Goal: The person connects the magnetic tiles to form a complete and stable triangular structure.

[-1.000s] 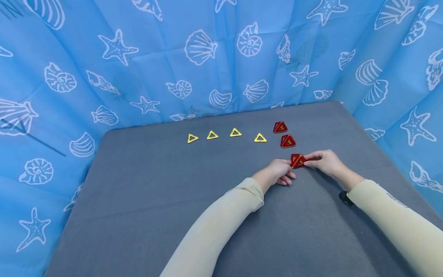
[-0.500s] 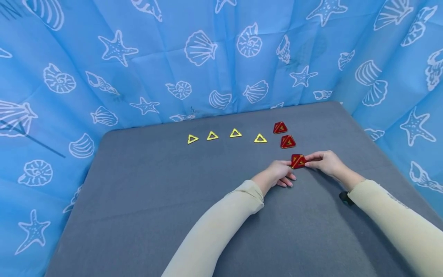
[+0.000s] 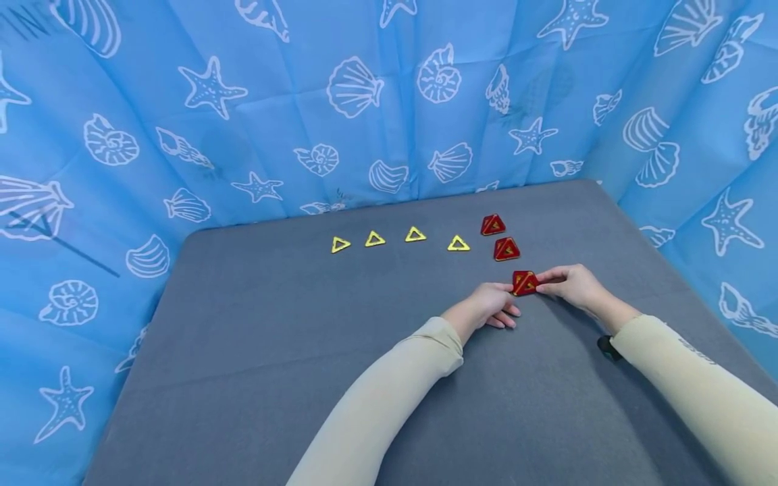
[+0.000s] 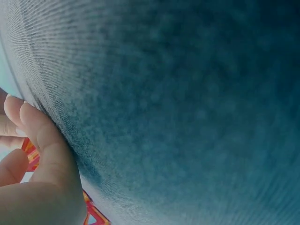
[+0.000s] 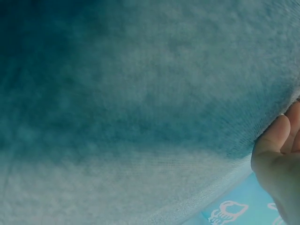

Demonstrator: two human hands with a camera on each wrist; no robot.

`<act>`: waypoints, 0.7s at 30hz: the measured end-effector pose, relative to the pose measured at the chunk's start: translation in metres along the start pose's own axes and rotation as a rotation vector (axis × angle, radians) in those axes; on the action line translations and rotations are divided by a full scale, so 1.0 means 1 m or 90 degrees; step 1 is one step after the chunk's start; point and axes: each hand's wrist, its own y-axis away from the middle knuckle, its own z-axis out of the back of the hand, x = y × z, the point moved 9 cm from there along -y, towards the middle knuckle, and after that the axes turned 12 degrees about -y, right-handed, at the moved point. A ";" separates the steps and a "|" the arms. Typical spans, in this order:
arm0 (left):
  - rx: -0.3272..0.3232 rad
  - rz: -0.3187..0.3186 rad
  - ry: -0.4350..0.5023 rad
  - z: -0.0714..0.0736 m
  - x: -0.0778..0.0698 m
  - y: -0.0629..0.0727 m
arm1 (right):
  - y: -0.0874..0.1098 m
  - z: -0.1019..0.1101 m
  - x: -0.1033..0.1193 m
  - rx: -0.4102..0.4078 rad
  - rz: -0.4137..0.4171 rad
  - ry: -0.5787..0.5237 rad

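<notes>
A flat red tile (image 3: 525,283) with yellow triangle lines lies at the right of the grey table, between both hands. My left hand (image 3: 489,304) pinches its left edge, the other fingers spread loosely below. On the opposite edge, my right hand (image 3: 571,287) pinches the tile between thumb and forefinger. The left wrist view shows a strip of red and orange tile (image 4: 33,157) behind the thumb and fingers. Thumb and fingers appear at the edge of the right wrist view, where the tile is hidden.
Two similar red pieces, a nearer one (image 3: 506,249) and a farther one (image 3: 493,225), lie beyond the hands. Several yellow triangle frames, one of them (image 3: 458,244) close to the red pieces, form a row to the left. A blue shell-patterned curtain (image 3: 352,148) borders the grey table (image 3: 273,337).
The head view shifts slightly. Both hands keep their hold on the red tile, and the other pieces stay in place.
</notes>
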 end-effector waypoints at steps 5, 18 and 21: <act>0.033 -0.008 0.004 0.000 -0.001 0.000 | 0.000 0.000 0.001 -0.001 -0.001 -0.002; 0.093 0.008 -0.013 -0.001 -0.007 -0.007 | -0.004 0.000 0.001 -0.024 0.003 -0.012; 0.096 0.013 -0.020 0.000 -0.007 -0.008 | -0.004 0.001 0.002 -0.030 0.003 -0.016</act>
